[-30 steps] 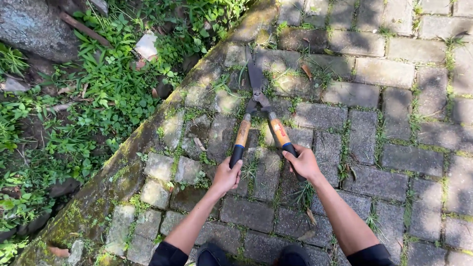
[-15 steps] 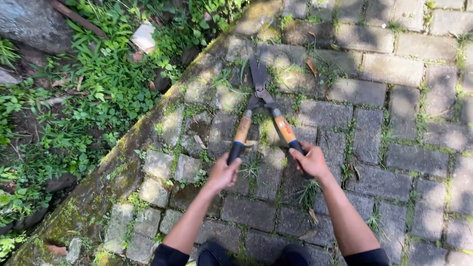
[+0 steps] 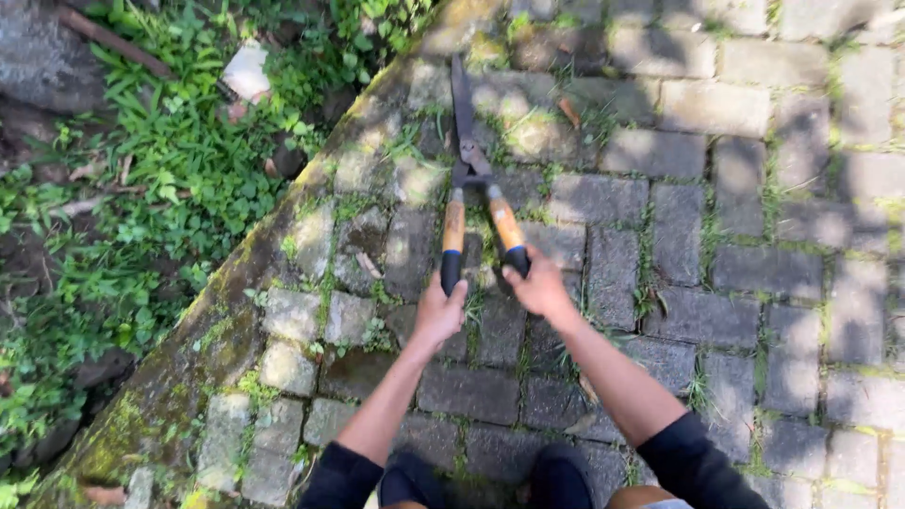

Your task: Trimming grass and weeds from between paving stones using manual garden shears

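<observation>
I hold garden hedge shears (image 3: 468, 170) over a paved path, blades pointing away from me. My left hand (image 3: 439, 314) grips the black end of the left wooden handle (image 3: 453, 231). My right hand (image 3: 539, 286) grips the end of the right wooden handle (image 3: 506, 226). The handles lie close together and the dark blades (image 3: 462, 108) look closed, their tips over grass tufts (image 3: 415, 141) growing between the stones near the mossy kerb.
Grey paving stones (image 3: 745, 273) with weeds in the joints cover the right side. A mossy stone kerb (image 3: 236, 302) runs diagonally. Left of it lie leafy green plants (image 3: 160, 160), a pale stone piece (image 3: 247, 71) and a large rock (image 3: 42, 66). My dark shoes (image 3: 556, 471) show at the bottom.
The handles have swung together, closing the blades. Both hands moved inward and the shears shifted slightly left and farther from me.
</observation>
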